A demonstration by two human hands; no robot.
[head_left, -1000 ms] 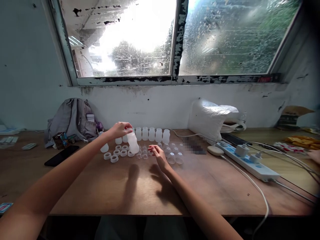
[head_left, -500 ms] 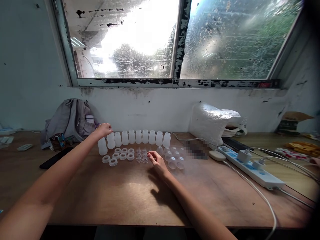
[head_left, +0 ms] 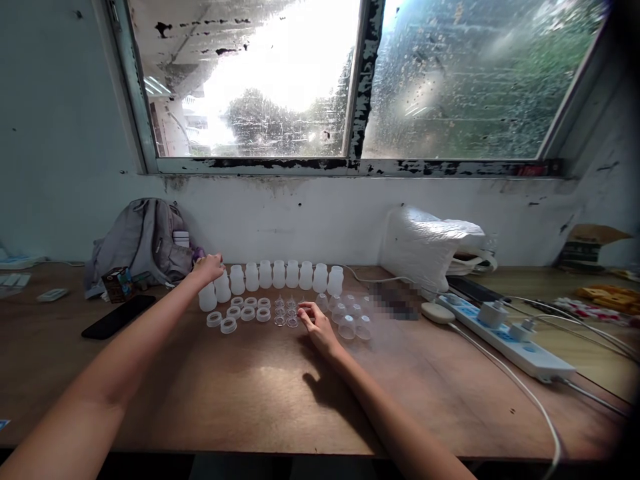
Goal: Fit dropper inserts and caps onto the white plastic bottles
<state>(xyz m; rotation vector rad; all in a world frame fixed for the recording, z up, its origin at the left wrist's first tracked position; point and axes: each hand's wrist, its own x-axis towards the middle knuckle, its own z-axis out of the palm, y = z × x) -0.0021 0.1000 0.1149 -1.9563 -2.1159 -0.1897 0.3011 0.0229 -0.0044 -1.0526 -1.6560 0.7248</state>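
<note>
At the left end of a curved row of frosted baby bottles (head_left: pixel 279 274), my left hand (head_left: pixel 208 268) has its fingers closed at the top of a baby bottle (head_left: pixel 223 290), whose neck they hide. Another bottle (head_left: pixel 207 299) stands under my wrist. My right hand (head_left: pixel 316 325) is low over the table, fingers slightly apart and bent, beside small clear bottle nipples (head_left: pixel 286 312); nothing shows in it. Left of the nipples lie several white screw rings (head_left: pixel 248 313). Several clear dome caps (head_left: pixel 347 327) stand just right of my right hand.
A grey backpack (head_left: pixel 143 247), a small box (head_left: pixel 119 285) and a black phone (head_left: pixel 119 317) are at the left. On the right are a white bag (head_left: pixel 425 247), a power strip (head_left: pixel 520 343) with cables and a round white puck (head_left: pixel 437 313). A window is above the wooden table (head_left: pixel 240 400).
My left hand has lowered slightly, and the bottle under its fingers appears to have shifted a little toward me. My right hand has stayed nearly in place, its fingers loosening slightly.
</note>
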